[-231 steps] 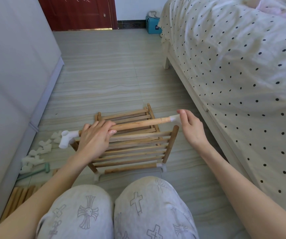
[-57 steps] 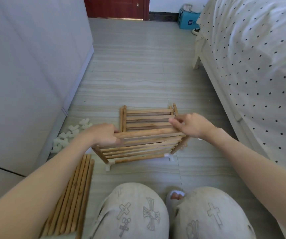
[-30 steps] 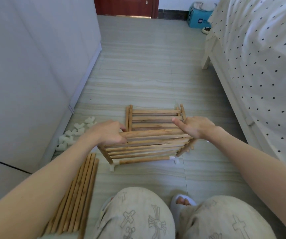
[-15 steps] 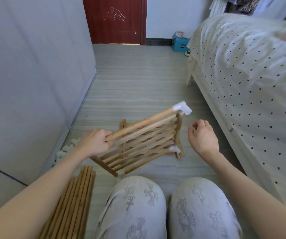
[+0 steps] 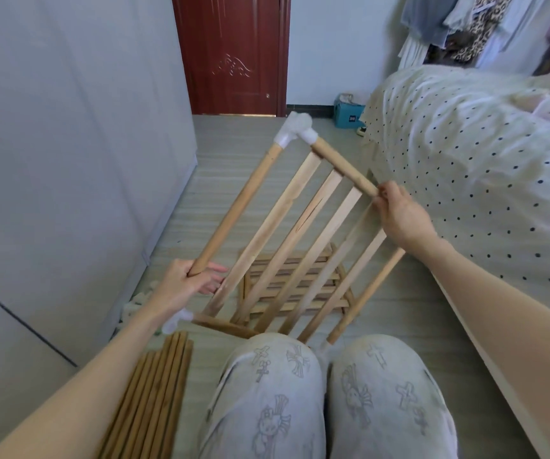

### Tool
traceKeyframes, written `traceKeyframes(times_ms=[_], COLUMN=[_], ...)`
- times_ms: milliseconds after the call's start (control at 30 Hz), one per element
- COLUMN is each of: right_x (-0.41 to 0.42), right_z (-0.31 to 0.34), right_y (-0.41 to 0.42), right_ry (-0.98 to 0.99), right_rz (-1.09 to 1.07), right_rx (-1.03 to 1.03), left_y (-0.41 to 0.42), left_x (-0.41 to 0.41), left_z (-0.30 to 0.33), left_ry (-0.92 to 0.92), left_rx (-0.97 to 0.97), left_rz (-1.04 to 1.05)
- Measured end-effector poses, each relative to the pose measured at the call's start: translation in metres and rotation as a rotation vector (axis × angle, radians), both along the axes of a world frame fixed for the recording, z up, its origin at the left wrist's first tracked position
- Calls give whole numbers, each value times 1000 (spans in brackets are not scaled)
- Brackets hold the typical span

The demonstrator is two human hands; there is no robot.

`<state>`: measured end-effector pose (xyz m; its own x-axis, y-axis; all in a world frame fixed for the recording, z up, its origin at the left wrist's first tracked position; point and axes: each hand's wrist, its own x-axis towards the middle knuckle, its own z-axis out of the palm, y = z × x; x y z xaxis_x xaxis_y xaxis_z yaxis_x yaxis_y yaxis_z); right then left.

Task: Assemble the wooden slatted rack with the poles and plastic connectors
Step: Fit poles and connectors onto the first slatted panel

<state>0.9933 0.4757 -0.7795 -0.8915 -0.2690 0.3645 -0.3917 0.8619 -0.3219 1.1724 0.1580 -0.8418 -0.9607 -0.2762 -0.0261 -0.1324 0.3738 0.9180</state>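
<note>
I hold a wooden slatted rack panel (image 5: 295,226) up in the air, tilted on a diagonal above my knees. My left hand (image 5: 189,283) grips the lower end of its long side pole (image 5: 237,207). My right hand (image 5: 399,215) grips the end of the short cross pole (image 5: 345,168) at the panel's right. A white plastic corner connector (image 5: 297,130) joins these two poles at the top. Another white connector (image 5: 176,321) shows near my left wrist. A second slatted panel (image 5: 295,286) lies flat on the floor beneath.
A bundle of loose wooden poles (image 5: 154,399) lies on the floor at my left. Spare white connectors (image 5: 134,303) sit by the grey cabinet (image 5: 68,160). The bed with a dotted sheet (image 5: 485,180) runs along the right. A red door (image 5: 234,54) stands behind.
The rack panel has been lifted off the floor and swung up on a diagonal. My right hand, free half a second ago, now grips the cross pole. The view has tilted upward.
</note>
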Motion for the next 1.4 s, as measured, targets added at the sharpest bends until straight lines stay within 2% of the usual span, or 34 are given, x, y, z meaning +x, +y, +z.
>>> traceKeyframes(times_ms=[100, 167, 200, 267, 333, 400, 467, 567, 667, 733, 833, 967, 1067, 1133, 1233, 1300, 1400], right_x=[15, 24, 28, 32, 37, 40, 44, 52, 55, 51, 51, 64, 68, 61, 52, 45, 39], right_z=[-6, -5, -2, 0, -1, -7, -9, -4, -1, -5, -10, -10, -3, -1, -7, -15, -23], right_y=[-13, -29, -37, -53, -68, -79, -88, -95, -89, -83, -76, -71, -58, -43, -18, -7, -2], right_ry=[79, 212, 289, 398, 357, 347, 356, 338, 487, 539, 607, 678, 658, 526, 139, -58, -125], right_rz=[62, 149, 204, 297, 352, 401, 427, 458, 570, 631, 631, 662, 687, 556, 356, 301, 281], right_rx=[75, 142, 168, 254, 374, 483, 588, 669, 525, 419, 383, 222, 199, 173, 81, 47, 41], left_y=[-4, -2, 0, 9, 22, 38, 48, 55, 62, 68, 69, 60, 51, 47, 43, 43, 42], left_x=[-2, -5, -6, 0, 10, 12, -1, -29, -48, -51, -46, -32, -26, -26, -28, -27, -24], left_z=[-22, -29, -31, -28, -20, -10, -4, 5, 5, 5, -5, -29, -43, -45, -40, -37, -41], left_ry=[-133, -222, -204, 1, 282, 439, 454, 304, 93, 102, 219, 110, 93, 84, 143, 167, 95], left_rx=[-19, -117, -135, -135, -264, -490, -700, -875, -961, -884, -791, -594, -462, -368, -188, -65, 45], left_rz=[68, 85, 137, 387, 545, 419, 231, 39, -114, -116, -16, 31, 41, 39, 45, 32, 4])
